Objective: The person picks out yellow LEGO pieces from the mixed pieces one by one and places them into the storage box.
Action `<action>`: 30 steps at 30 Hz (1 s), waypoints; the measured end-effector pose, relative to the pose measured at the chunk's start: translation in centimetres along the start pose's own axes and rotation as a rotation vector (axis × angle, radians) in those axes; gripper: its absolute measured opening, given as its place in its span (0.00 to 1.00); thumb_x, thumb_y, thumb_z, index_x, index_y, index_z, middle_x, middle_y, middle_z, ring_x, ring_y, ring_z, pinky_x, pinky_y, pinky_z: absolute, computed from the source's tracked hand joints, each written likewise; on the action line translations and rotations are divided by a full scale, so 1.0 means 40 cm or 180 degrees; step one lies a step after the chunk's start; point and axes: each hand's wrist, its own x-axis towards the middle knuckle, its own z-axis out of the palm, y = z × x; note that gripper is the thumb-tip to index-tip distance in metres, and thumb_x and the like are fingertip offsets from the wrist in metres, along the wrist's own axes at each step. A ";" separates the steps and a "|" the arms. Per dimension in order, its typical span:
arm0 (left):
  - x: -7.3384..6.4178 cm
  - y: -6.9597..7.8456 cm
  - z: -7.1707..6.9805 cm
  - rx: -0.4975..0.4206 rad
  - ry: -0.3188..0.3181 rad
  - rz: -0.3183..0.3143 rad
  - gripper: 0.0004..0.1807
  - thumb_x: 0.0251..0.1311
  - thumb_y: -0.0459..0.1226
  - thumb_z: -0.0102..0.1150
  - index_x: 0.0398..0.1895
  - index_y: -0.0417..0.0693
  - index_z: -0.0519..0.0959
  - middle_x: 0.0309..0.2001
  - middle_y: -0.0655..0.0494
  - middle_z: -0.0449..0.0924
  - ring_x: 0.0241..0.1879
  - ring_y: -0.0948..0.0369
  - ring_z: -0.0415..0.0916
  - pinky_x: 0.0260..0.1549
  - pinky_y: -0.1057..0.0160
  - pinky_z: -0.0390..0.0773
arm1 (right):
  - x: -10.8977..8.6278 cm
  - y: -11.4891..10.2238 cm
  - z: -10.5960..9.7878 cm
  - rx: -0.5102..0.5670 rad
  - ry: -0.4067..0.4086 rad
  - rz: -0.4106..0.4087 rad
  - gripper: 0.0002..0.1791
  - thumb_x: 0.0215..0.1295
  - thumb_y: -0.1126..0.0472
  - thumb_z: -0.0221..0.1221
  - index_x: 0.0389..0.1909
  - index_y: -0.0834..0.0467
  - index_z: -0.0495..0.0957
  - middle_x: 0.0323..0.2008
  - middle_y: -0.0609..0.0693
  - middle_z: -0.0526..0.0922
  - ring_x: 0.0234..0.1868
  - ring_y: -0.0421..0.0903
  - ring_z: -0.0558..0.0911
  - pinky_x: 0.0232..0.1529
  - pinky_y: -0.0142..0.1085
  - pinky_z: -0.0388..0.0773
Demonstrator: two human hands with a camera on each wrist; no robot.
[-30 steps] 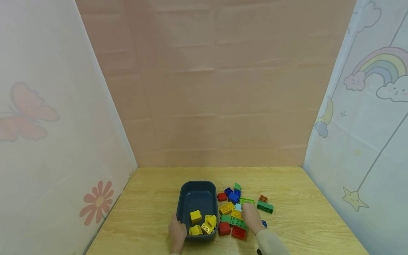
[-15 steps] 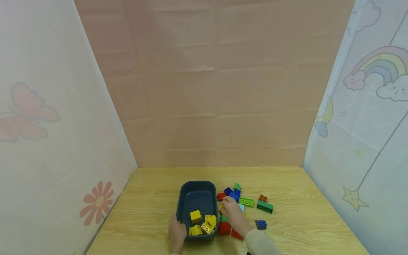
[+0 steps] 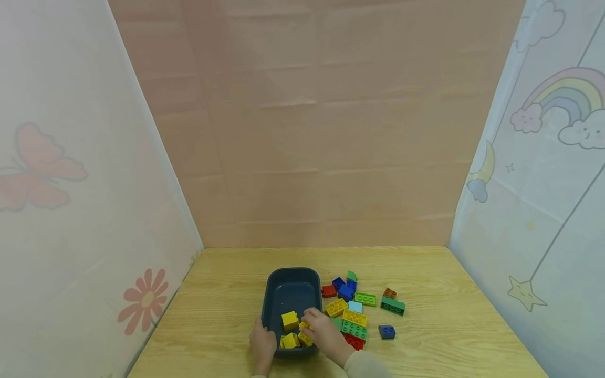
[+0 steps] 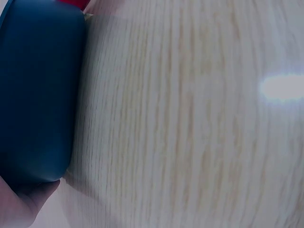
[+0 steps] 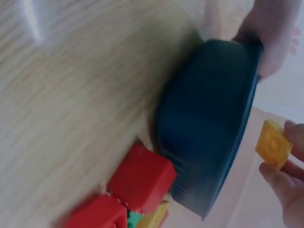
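Note:
My left hand (image 3: pixel 262 344) grips the near left rim of a dark blue plastic bin (image 3: pixel 291 272), its thumb (image 4: pixel 45 192) against the wall in the left wrist view. Several yellow toy bricks (image 3: pixel 290 321) lie in the near half of the bin. Over the bin's right side, my right hand (image 3: pixel 326 335) pinches a small yellow brick (image 5: pixel 274 145) between thumb and fingers, above the rim. In the head view that hand hides part of the right rim and some bricks behind it.
Right of the bin lies a loose group of bricks: yellow (image 3: pixel 354 318), green (image 3: pixel 354 330), blue (image 3: pixel 346 292), light blue (image 3: pixel 355 307) and red (image 3: pixel 329 291). Farther right are a dark green brick (image 3: pixel 393 306), an orange one (image 3: pixel 389 293) and a blue one (image 3: pixel 387 332). A red brick (image 5: pixel 142 178) sits against the bin.
My right hand has moved left from the loose bricks to over the bin, bringing the yellow brick with it. My left hand has stayed on the rim.

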 end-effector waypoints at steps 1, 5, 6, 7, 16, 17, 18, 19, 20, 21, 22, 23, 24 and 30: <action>0.001 0.000 0.001 -0.0002 -0.0003 -0.0004 0.24 0.47 0.22 0.47 0.53 0.26 0.65 0.43 0.30 0.73 0.41 0.41 0.74 0.34 0.47 0.75 | 0.000 -0.001 0.006 -0.0006 -0.0028 -0.0036 0.07 0.52 0.66 0.61 0.34 0.60 0.78 0.37 0.52 0.76 0.35 0.41 0.78 0.34 0.25 0.75; -0.001 0.004 -0.001 0.0002 -0.0029 0.0001 0.25 0.47 0.22 0.47 0.53 0.25 0.64 0.43 0.29 0.73 0.41 0.41 0.74 0.34 0.47 0.75 | -0.004 0.002 0.029 -0.0094 -0.0159 -0.0134 0.06 0.51 0.66 0.62 0.31 0.60 0.78 0.36 0.51 0.76 0.33 0.38 0.77 0.33 0.23 0.74; -0.002 0.005 -0.002 0.0006 -0.0029 0.0001 0.25 0.47 0.22 0.47 0.53 0.25 0.64 0.43 0.29 0.73 0.41 0.41 0.74 0.34 0.47 0.75 | -0.005 0.004 0.035 -0.0134 -0.0202 -0.0159 0.06 0.51 0.66 0.62 0.31 0.60 0.79 0.36 0.51 0.76 0.33 0.38 0.78 0.33 0.22 0.74; -0.003 0.007 -0.002 0.0008 -0.0022 -0.0002 0.25 0.47 0.22 0.47 0.53 0.25 0.64 0.43 0.30 0.73 0.41 0.41 0.74 0.34 0.47 0.75 | -0.007 0.007 0.040 -0.0166 -0.0262 -0.0164 0.05 0.51 0.66 0.62 0.31 0.60 0.79 0.37 0.52 0.76 0.34 0.39 0.78 0.33 0.22 0.73; -0.003 0.006 -0.001 -0.0002 0.0036 0.0008 0.24 0.48 0.22 0.47 0.52 0.25 0.65 0.43 0.30 0.73 0.41 0.41 0.73 0.34 0.47 0.74 | -0.016 0.021 0.063 -0.0353 -0.0544 -0.0356 0.05 0.54 0.66 0.59 0.31 0.59 0.82 0.41 0.54 0.79 0.40 0.42 0.78 0.37 0.24 0.74; -0.003 0.006 -0.001 0.0000 0.0036 0.0010 0.23 0.48 0.22 0.47 0.52 0.25 0.65 0.43 0.30 0.73 0.41 0.41 0.73 0.34 0.47 0.74 | -0.017 0.023 0.066 -0.0371 -0.0569 -0.0385 0.04 0.54 0.67 0.59 0.30 0.59 0.82 0.39 0.53 0.79 0.39 0.40 0.78 0.36 0.23 0.74; -0.002 0.005 0.000 -0.0005 0.0042 0.0008 0.23 0.48 0.22 0.47 0.52 0.26 0.66 0.43 0.30 0.74 0.41 0.41 0.74 0.34 0.47 0.74 | -0.018 0.024 0.069 -0.0388 -0.0585 -0.0415 0.04 0.55 0.67 0.58 0.30 0.59 0.82 0.38 0.52 0.79 0.37 0.39 0.78 0.35 0.22 0.73; -0.002 0.004 0.001 0.0000 0.0042 0.0019 0.23 0.48 0.22 0.47 0.52 0.25 0.66 0.43 0.30 0.73 0.41 0.41 0.74 0.34 0.47 0.74 | -0.020 0.026 0.072 -0.0407 -0.0590 -0.0457 0.04 0.55 0.67 0.58 0.29 0.58 0.82 0.36 0.50 0.78 0.35 0.37 0.78 0.34 0.21 0.73; -0.002 0.004 0.001 -0.0003 0.0038 0.0021 0.23 0.48 0.22 0.47 0.52 0.26 0.66 0.43 0.30 0.73 0.41 0.41 0.73 0.34 0.47 0.74 | -0.021 0.029 0.075 -0.0448 -0.0610 -0.0484 0.04 0.56 0.66 0.58 0.28 0.58 0.81 0.35 0.49 0.78 0.34 0.36 0.77 0.33 0.21 0.72; -0.003 0.004 0.000 -0.0005 0.0033 0.0023 0.23 0.48 0.22 0.47 0.52 0.25 0.65 0.43 0.30 0.73 0.42 0.41 0.73 0.34 0.46 0.74 | -0.021 0.030 0.076 -0.0448 -0.0654 -0.0465 0.05 0.56 0.67 0.57 0.29 0.58 0.82 0.34 0.47 0.78 0.33 0.35 0.77 0.33 0.21 0.72; -0.003 0.004 0.000 -0.0013 0.0034 0.0023 0.23 0.48 0.22 0.46 0.52 0.25 0.65 0.44 0.30 0.73 0.42 0.41 0.73 0.35 0.46 0.74 | -0.022 0.030 0.075 -0.0444 -0.0694 -0.0451 0.05 0.56 0.67 0.57 0.29 0.58 0.82 0.33 0.46 0.77 0.33 0.35 0.76 0.33 0.21 0.72; -0.003 0.005 -0.001 -0.0015 0.0037 0.0022 0.24 0.48 0.22 0.46 0.53 0.25 0.65 0.44 0.30 0.73 0.42 0.41 0.73 0.35 0.46 0.74 | -0.022 0.030 0.074 -0.0426 -0.0740 -0.0409 0.05 0.56 0.66 0.57 0.29 0.58 0.82 0.33 0.46 0.77 0.32 0.34 0.76 0.32 0.21 0.72; -0.003 0.005 -0.002 -0.0019 0.0028 0.0015 0.24 0.48 0.21 0.46 0.53 0.25 0.65 0.44 0.29 0.73 0.42 0.41 0.73 0.35 0.46 0.74 | -0.022 0.029 0.073 -0.0424 -0.0771 -0.0370 0.05 0.56 0.66 0.57 0.29 0.58 0.82 0.33 0.45 0.77 0.32 0.34 0.76 0.32 0.21 0.72; -0.003 0.008 -0.006 -0.0016 -0.0014 -0.0013 0.24 0.48 0.21 0.46 0.53 0.24 0.64 0.45 0.28 0.72 0.43 0.40 0.72 0.36 0.46 0.74 | -0.024 0.025 0.067 -0.0448 -0.0815 -0.0239 0.05 0.56 0.65 0.58 0.29 0.57 0.82 0.33 0.44 0.77 0.31 0.33 0.75 0.32 0.21 0.73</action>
